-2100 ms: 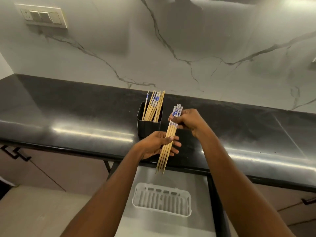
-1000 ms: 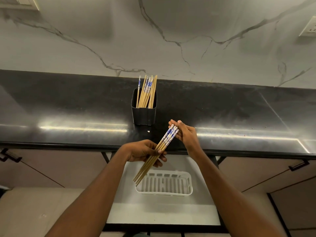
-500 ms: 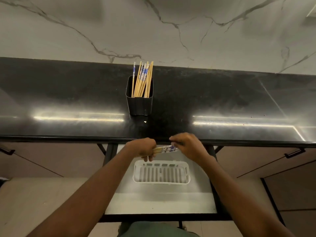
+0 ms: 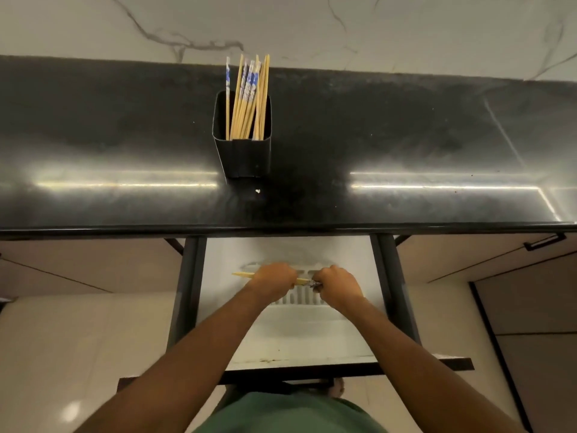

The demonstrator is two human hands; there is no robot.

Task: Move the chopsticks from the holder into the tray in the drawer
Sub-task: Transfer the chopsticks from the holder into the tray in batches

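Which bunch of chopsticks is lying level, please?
The bunch held by the left hand and right hand over the tray; the other bunch stands upright in the holder.

One holder [image 4: 243, 157], one tray [image 4: 304, 297], one drawer [image 4: 296, 335], left hand [image 4: 274, 281], right hand [image 4: 338, 284], chopsticks [image 4: 248, 98] in two bunches.

A bundle of chopsticks [image 4: 242, 274], pale wood, lies level and crosswise just above the white slatted tray [image 4: 300, 299], gripped by the left hand [image 4: 274, 281] near its middle and by the right hand [image 4: 335, 284] at its patterned end. The tray sits in the open drawer [image 4: 296, 335]. More chopsticks [image 4: 249, 98], some blue-and-white topped, stand leaning in the black square holder [image 4: 245, 157] on the bench [image 4: 125, 135].
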